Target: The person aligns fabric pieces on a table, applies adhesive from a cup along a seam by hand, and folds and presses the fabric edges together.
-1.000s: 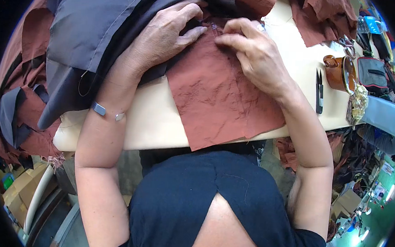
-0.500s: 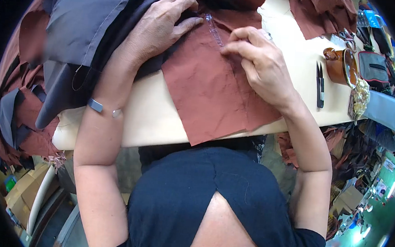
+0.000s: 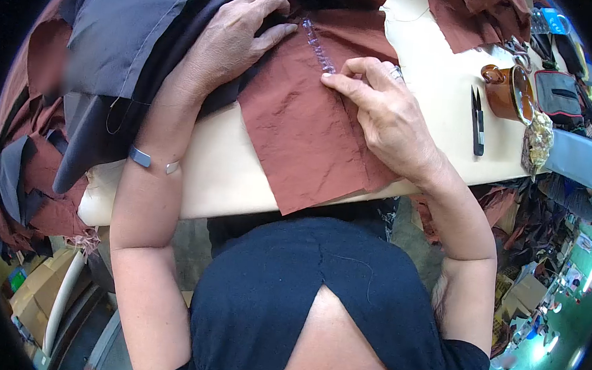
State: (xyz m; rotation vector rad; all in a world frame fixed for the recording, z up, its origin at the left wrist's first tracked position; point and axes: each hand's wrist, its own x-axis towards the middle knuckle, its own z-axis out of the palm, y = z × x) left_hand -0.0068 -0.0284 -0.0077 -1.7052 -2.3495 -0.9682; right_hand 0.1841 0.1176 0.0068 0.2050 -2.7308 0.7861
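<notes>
A rust-brown cloth piece (image 3: 299, 131) lies wrinkled on the cream tabletop in front of me. On its upper part runs a narrow, shiny see-through strip (image 3: 316, 44), slightly crinkled. My right hand (image 3: 395, 116) is closed, thumb and forefinger pinched at the strip's lower end, the other fingers curled on the cloth. My left hand (image 3: 234, 39) rests over dark navy fabric (image 3: 125, 35) beside the strip's upper end. Its thumb is spread away from the fingers, whose tips are partly hidden at the top.
Black thread snips (image 3: 477, 121) lie to the right, near a brown mug (image 3: 508, 93) and a crumpled yellowish bundle (image 3: 537, 142). More rust cloth (image 3: 479, 20) sits at the upper right. Cloth heaps (image 3: 49, 183) hang past the table's left side.
My right hand has shifted slightly left and down, its fingertips now at the strip's lower end. The view has moved slightly. My left hand stays in place on the dark fabric.
</notes>
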